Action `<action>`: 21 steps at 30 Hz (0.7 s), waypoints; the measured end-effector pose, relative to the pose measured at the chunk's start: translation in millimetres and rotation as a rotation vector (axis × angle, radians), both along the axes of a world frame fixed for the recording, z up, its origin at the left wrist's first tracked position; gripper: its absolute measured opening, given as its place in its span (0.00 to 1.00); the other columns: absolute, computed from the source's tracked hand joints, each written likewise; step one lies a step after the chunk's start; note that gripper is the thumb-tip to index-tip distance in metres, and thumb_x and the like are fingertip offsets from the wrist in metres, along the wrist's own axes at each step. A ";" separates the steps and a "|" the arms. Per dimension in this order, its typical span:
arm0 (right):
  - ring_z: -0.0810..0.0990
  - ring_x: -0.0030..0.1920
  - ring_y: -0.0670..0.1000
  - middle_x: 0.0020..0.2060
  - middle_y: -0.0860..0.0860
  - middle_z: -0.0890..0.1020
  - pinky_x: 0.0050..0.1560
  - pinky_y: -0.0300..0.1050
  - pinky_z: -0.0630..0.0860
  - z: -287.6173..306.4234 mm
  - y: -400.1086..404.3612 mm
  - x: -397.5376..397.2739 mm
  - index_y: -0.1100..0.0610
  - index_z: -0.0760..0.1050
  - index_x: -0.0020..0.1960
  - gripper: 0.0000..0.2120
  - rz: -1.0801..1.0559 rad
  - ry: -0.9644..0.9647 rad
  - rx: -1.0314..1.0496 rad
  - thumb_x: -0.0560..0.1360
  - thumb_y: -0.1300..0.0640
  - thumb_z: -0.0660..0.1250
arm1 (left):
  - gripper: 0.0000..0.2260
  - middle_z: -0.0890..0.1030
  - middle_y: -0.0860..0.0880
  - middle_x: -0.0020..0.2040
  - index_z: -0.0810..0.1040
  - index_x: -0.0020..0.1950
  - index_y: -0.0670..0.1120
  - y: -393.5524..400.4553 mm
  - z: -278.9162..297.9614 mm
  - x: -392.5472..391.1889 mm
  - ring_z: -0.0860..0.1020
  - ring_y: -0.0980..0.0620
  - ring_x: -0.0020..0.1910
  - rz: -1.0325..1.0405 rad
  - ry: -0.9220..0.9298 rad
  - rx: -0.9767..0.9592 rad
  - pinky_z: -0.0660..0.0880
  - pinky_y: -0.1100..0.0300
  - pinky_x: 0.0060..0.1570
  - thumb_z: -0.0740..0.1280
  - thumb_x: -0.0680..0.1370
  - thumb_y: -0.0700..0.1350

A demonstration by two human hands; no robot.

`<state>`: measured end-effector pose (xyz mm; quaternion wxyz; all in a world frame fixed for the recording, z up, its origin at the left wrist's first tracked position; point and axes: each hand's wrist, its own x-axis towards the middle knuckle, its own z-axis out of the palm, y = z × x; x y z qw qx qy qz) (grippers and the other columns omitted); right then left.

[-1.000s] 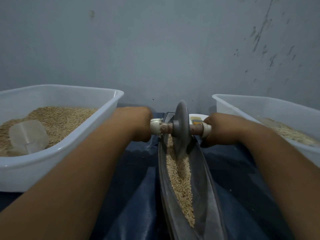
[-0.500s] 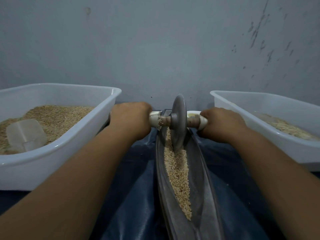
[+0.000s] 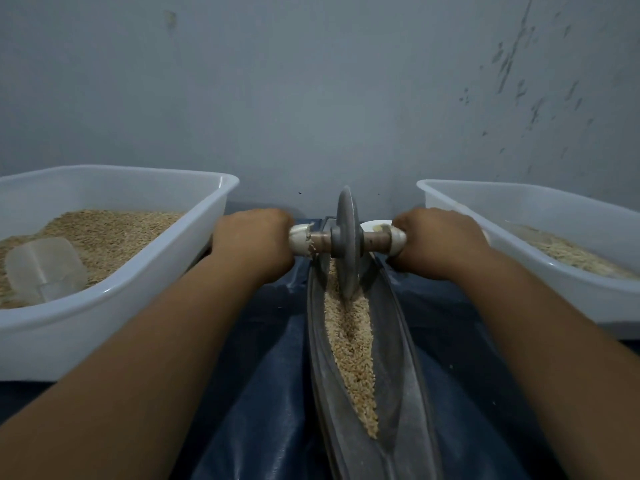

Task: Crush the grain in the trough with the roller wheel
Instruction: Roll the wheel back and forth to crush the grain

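Observation:
A narrow grey metal trough (image 3: pixel 405 368) runs away from me down the middle, with a strip of pale grain (image 3: pixel 353 348) along its bottom. The grey roller wheel (image 3: pixel 347 244) stands upright in the far end of the trough, its edge in the grain. A wooden axle with white ends passes through the wheel. My left hand (image 3: pixel 254 242) grips the left end of the axle, and my right hand (image 3: pixel 438 240) grips the right end. Both arms are stretched out forward.
A white plastic tub (image 3: pixel 138 296) holding grain and a clear scoop (image 3: pixel 45 268) sits at the left. Another white tub (image 3: pixel 540 271) with grain sits at the right. Dark blue sheeting (image 3: pixel 270 393) lies under the trough. A grey wall stands just beyond the far end.
The wheel has rolled away from me toward the far end of the trough, and both hands have moved forward with the axle. More grain shows behind the wheel.

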<state>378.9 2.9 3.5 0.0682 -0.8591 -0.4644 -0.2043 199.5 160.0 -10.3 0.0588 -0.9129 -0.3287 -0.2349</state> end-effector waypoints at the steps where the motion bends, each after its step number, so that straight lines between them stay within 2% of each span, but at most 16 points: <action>1: 0.72 0.31 0.47 0.32 0.43 0.76 0.29 0.38 0.59 -0.8 -0.2 1.2 0.46 0.72 0.36 0.07 0.001 0.012 -0.011 0.64 0.48 0.71 | 0.06 0.72 0.53 0.35 0.72 0.42 0.54 0.4 0.7 0.8 0.73 0.48 0.38 0.000 0.011 0.003 0.68 0.57 0.39 0.68 0.71 0.46; 7: 0.76 0.34 0.48 0.34 0.44 0.78 0.30 0.39 0.63 -3.7 0.7 7.2 0.47 0.73 0.37 0.09 0.018 0.069 -0.073 0.63 0.46 0.71 | 0.06 0.74 0.52 0.35 0.73 0.42 0.53 -0.9 7.0 0.4 0.76 0.48 0.39 -0.007 0.094 -0.039 0.70 0.56 0.39 0.70 0.70 0.46; 11: 0.78 0.40 0.51 0.37 0.43 0.78 0.38 0.43 0.70 -9.3 -8.9 3.3 0.45 0.70 0.35 0.12 0.024 0.164 -0.125 0.64 0.45 0.73 | 0.08 0.73 0.53 0.34 0.71 0.40 0.53 -14.0 9.9 -3.8 0.76 0.48 0.38 0.002 0.116 0.033 0.71 0.57 0.39 0.70 0.69 0.46; 13: 0.76 0.39 0.51 0.35 0.43 0.75 0.38 0.43 0.69 -10.4 -17.8 -4.4 0.44 0.69 0.35 0.12 0.024 0.180 -0.137 0.65 0.45 0.73 | 0.08 0.73 0.53 0.33 0.71 0.40 0.53 -22.5 9.3 -9.9 0.76 0.49 0.38 0.011 0.125 0.061 0.71 0.57 0.39 0.70 0.70 0.47; 17: 0.72 0.35 0.48 0.33 0.42 0.73 0.31 0.40 0.62 -11.7 -36.3 -25.0 0.45 0.70 0.37 0.10 0.010 0.135 -0.121 0.65 0.44 0.71 | 0.07 0.72 0.53 0.34 0.72 0.42 0.54 -35.4 3.5 -29.6 0.76 0.50 0.38 0.011 0.151 0.042 0.72 0.57 0.40 0.70 0.70 0.49; 21: 0.77 0.38 0.50 0.37 0.45 0.79 0.34 0.41 0.68 -8.3 -57.3 -48.3 0.47 0.74 0.42 0.10 0.013 0.182 -0.172 0.65 0.44 0.69 | 0.06 0.76 0.54 0.37 0.74 0.43 0.55 -54.2 6.4 -51.8 0.77 0.52 0.38 -0.013 0.195 -0.019 0.76 0.56 0.43 0.70 0.71 0.48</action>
